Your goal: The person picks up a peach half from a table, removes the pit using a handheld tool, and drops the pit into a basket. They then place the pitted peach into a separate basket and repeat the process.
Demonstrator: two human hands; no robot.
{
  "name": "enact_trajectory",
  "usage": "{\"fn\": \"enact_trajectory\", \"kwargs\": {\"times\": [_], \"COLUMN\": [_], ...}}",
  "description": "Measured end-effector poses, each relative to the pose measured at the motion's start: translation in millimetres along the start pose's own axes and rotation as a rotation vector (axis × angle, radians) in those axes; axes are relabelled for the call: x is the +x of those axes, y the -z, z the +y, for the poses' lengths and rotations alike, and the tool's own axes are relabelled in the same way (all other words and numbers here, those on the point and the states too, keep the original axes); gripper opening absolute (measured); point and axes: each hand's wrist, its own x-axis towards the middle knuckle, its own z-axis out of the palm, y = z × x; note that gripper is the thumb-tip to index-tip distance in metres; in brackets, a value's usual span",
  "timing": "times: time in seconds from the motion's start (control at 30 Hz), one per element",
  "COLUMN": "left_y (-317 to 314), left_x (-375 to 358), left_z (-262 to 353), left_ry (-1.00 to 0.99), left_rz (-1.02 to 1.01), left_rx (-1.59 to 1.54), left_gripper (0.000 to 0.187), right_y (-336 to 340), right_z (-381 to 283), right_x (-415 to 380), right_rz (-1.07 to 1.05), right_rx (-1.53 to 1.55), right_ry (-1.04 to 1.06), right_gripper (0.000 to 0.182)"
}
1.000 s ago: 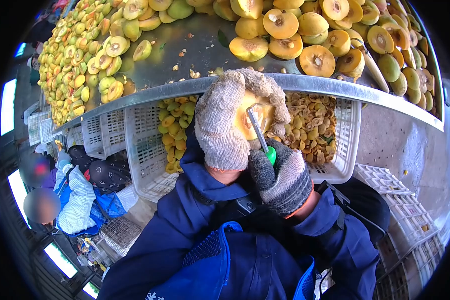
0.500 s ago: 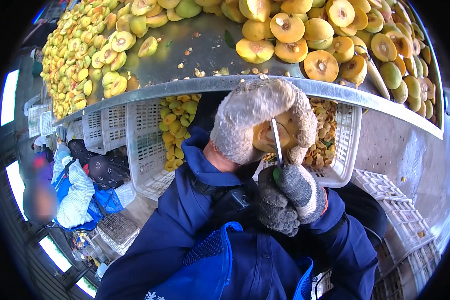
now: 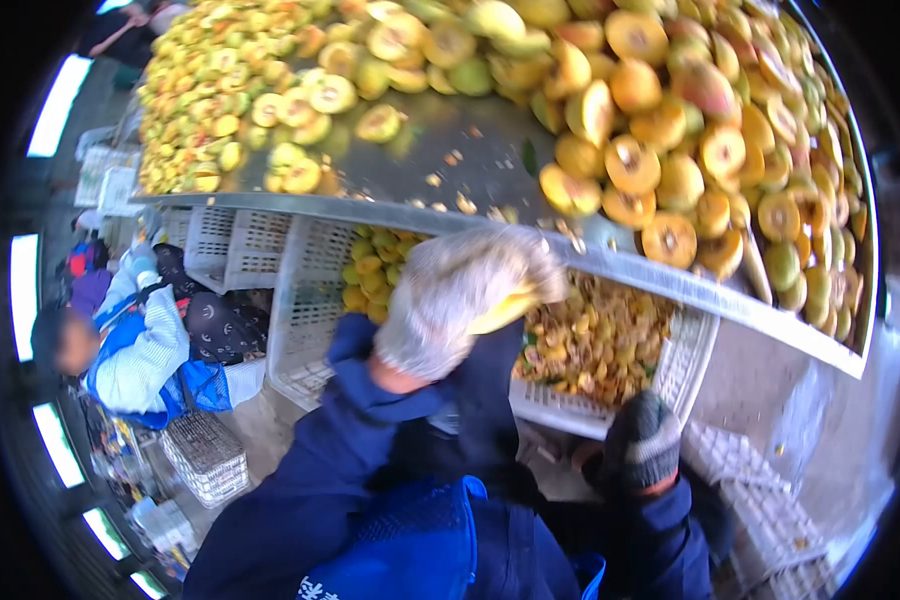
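My left hand [image 3: 470,290], in a dirty white knitted glove, is closed around a piece of yellow peach [image 3: 505,312] just in front of the table edge. The glove covers most of the fruit and the hand is blurred. My right hand [image 3: 642,440], in a grey and white glove, is a fist at the front right of the crate of pits and scraps [image 3: 595,345]. The knife it held in the earlier frame is hidden here. Halved peaches with pits showing [image 3: 668,240] lie heaped on the metal table [image 3: 440,140] beyond my hands.
A white crate [image 3: 305,310] with yellow fruit stands under the table at left. The table's raised metal rim [image 3: 660,278] runs between my hands and the heap. Stacked crates [image 3: 760,500] stand at right. A co-worker [image 3: 140,340] sits at left near another crate [image 3: 205,455].
My left hand has moved left and away from my right hand, with the peach. My right hand has moved right and drawn back. The knife blade, across the peach before, is out of sight.
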Motion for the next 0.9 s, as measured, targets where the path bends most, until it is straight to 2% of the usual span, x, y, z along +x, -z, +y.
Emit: {"fn": "enact_trajectory", "kwargs": {"times": [0.03,0.1,0.13,0.17,0.23,0.3,0.37,0.4,0.43,0.5,0.57,0.6,0.63,0.67,0.77,0.83,0.9], "left_y": [19.1,79.6,101.8,118.3,145.8,163.7,163.4,156.6,153.2,140.0,108.7,94.3,74.1,57.3,11.9,-10.4,-25.7], "left_x": [-14.9,-18.9,-20.2,-18.4,20.2,60.7,85.8,89.7,91.2,86.0,65.5,51.5,41.1,34.4,24.5,23.4,22.0], "left_z": [-1.6,8.3,3.5,-4.8,-22.1,-75.1,-126.5,-128.0,-129.1,-116.9,-67.5,-46.1,-37.7,-20.2,5.1,14.9,13.5], "left_ry": [0.126,-0.183,-0.08,0.033,0.264,0.337,0.478,0.329,0.317,0.493,0.434,0.384,0.254,0.335,0.3,0.37,0.363], "left_rz": [0.079,0.007,0.107,0.207,0.395,0.443,0.367,0.355,0.339,0.267,0.314,0.206,0.116,0.062,-0.072,-0.039,-0.053], "left_rx": [-0.364,0.635,0.704,0.765,0.733,0.833,0.852,0.984,0.977,0.366,-0.182,-0.479,-0.638,-0.85,-1.097,-1.112,-1.154], "left_gripper": [0.025,0.024,0.023,0.022,0.034,0.05,0.056,0.054,0.054,0.042,0.018,0.02,0.023,0.028,0.049,0.059,0.061], "right_y": [3.7,-0.1,0.6,-3.8,-14.9,-24.9,-33.5,-34.5,-35.4,-38.3,-41.5,-41.9,-42.0,-42.6,-47.5,-45.5,-45.3], "right_z": [-36.6,-35.4,-42.9,-51.6,-64.5,-46.1,-54.3,-56.8,-57.5,-65.2,-73.0,-82.7,-92.9,-102.0,-108.4,-122.9,-122.2], "right_x": [-0.1,-0.6,-0.2,2.5,4.9,7.5,10.7,12.3,14.3,16.7,22.0,24.8,27.8,30.7,34.7,33.4,32.1], "right_rz": [-0.051,0.016,-0.035,-0.043,-0.117,-0.078,-0.065,-0.061,-0.059,-0.051,-0.066,-0.068,-0.078,-0.097,-0.126,-0.072,-0.058], "right_rx": [0.223,-0.034,0.106,0.099,0.17,0.089,0.111,0.068,0.028,0.011,0.06,0.03,-0.004,0.001,0.036,-0.128,-0.129], "right_ry": [-0.242,-0.114,-0.187,-0.173,-0.19,-0.117,-0.11,-0.106,-0.055,-0.04,0.005,0.024,0.044,0.037,0.062,0.2,0.197], "right_gripper": [0.052,0.054,0.051,0.051,0.049,0.048,0.045,0.042,0.039,0.037,0.034,0.034,0.033,0.032,0.027,0.026,0.027]}}
